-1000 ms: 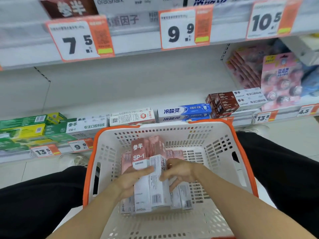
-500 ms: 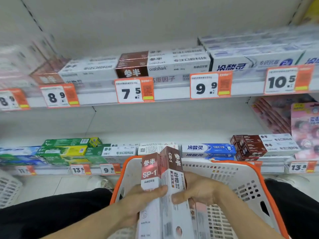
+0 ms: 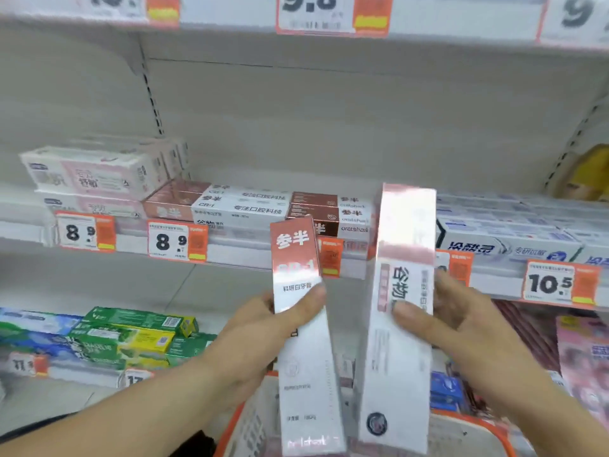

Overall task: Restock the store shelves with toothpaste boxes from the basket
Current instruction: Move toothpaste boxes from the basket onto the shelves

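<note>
shelves (image 3: 230, 262) behind; toothpaste box (image 3: 298, 285) in left hand (image 3: 263, 328)

Bright, even overhead store light, soft shadows. Glare on the glossy pink box (image 3: 400, 311). Motion blur throughout; price tags (image 3: 332, 14) smeared at top, wide-angle bending at edges.

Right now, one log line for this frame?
left hand: holds pink box | right hand: holds white box | boxes: upright, apart | basket: below | shelf: ahead
</note>
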Tool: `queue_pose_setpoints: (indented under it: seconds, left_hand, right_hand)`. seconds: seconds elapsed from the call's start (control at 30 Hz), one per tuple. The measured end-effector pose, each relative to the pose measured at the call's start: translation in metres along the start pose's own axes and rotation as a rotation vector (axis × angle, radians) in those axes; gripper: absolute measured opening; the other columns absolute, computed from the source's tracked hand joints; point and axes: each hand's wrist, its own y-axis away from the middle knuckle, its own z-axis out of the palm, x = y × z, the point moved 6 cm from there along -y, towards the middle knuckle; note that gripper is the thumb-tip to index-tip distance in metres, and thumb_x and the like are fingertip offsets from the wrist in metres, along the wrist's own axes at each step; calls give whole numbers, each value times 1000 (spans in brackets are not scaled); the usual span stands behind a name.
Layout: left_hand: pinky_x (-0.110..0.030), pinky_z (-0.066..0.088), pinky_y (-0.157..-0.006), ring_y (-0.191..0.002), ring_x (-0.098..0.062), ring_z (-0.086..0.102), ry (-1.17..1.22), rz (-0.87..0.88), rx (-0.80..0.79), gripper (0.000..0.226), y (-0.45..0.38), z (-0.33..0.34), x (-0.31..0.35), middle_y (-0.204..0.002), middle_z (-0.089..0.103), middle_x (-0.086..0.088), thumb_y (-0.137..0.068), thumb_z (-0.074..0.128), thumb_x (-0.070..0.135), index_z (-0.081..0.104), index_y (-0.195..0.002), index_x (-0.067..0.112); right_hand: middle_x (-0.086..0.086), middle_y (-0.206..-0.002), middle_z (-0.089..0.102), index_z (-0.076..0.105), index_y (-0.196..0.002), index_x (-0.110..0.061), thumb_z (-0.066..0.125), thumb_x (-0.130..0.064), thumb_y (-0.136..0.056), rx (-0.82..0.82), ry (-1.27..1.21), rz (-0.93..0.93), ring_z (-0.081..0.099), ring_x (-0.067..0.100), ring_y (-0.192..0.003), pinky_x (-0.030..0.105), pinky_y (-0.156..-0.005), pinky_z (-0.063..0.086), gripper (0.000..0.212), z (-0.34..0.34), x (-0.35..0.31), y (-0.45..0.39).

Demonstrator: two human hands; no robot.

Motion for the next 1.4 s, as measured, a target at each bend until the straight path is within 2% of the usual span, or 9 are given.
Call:
queue_pose_setpoints:
  seconds: [0.1, 0.23, 0.4, 0.47, 0.7, 0.8, 1.03, 1.17, 1.4]
  left_hand:
    - [-27, 59, -65, -85, -25, 76, 64, 24, 32, 43, -8, -14, 14, -99, 78, -10, -80, 70, 44, 70, -110, 12]
    - [-27, 53, -66, -70, -16, 72, 138, 32, 100, 35, -11, -41, 19, -83, 77, -5, -90, 67, 37, 68, -109, 7]
    - [-40, 57, -82, -71, -18, 73, 188, 24, 160, 27, -16, -67, 18, -82, 78, -6, -89, 71, 33, 68, -104, 10]
    - [-36, 57, -74, -69, -16, 73, 214, 19, 160, 23, -16, -74, 20, -81, 78, -5, -90, 70, 32, 67, -101, 12]
    - [-31, 56, -72, -67, -12, 73, 275, 28, 135, 19, -19, -89, 27, -78, 78, -1, -90, 70, 32, 67, -96, 14]
    - [-23, 53, -59, -64, -10, 72, 272, 43, 149, 18, -23, -93, 29, -75, 77, 2, -88, 72, 31, 69, -94, 14]
    - [-15, 47, -50, -63, -6, 72, 252, 48, 168, 18, -24, -98, 26, -78, 78, 5, -87, 74, 33, 69, -93, 17]
    - [-16, 48, -52, -64, -6, 72, 264, 53, 173, 16, -23, -97, 28, -78, 78, 5, -88, 74, 32, 68, -92, 18]
    - [-17, 49, -53, -64, -7, 73, 246, 59, 156, 19, -26, -92, 28, -77, 77, 6, -87, 75, 33, 67, -95, 18]
  right_hand:
    - [3, -98, 78, 70, -119, -32, 87, -34, -64, -4, 294, -138, 72, 34, -90, 48, -87, 58, 57, -2, -60, -39]
    - [-11, -78, 76, 72, -85, -51, 91, -45, -51, 39, 613, -214, 66, 5, -65, 19, -69, 54, 40, 16, -110, -109]
    - [-7, -86, 74, 66, -118, -35, 93, -48, -57, 102, 845, -247, 70, 11, -77, 33, -74, 57, 67, 56, -128, -198]
    - [-10, -89, 70, 63, -118, -35, 94, -48, -54, 137, 877, -292, 68, 7, -80, 27, -69, 54, 72, 74, -131, -227]
    - [-10, -112, 73, 74, -116, -30, 94, -33, -62, -113, 1015, -248, 66, 10, -104, 33, -102, 51, 58, 124, -111, -299]
    - [-12, -110, 74, 74, -117, -28, 92, -26, -68, -192, 981, -206, 67, 5, -102, 31, -101, 52, 52, 137, -98, -310]
    - [-10, -107, 75, 74, -117, -23, 89, -25, -72, -178, 956, -205, 69, 6, -100, 31, -101, 51, 47, 142, -91, -326]
    - [-7, -117, 72, 72, -121, -21, 88, -25, -73, -189, 990, -181, 64, 5, -100, 21, -97, 47, 51, 145, -85, -332]
    - [-4, -133, 63, 65, -128, -36, 82, -37, -80, -286, 1007, -123, 56, 13, -121, 38, -111, 43, 51, 156, -60, -339]
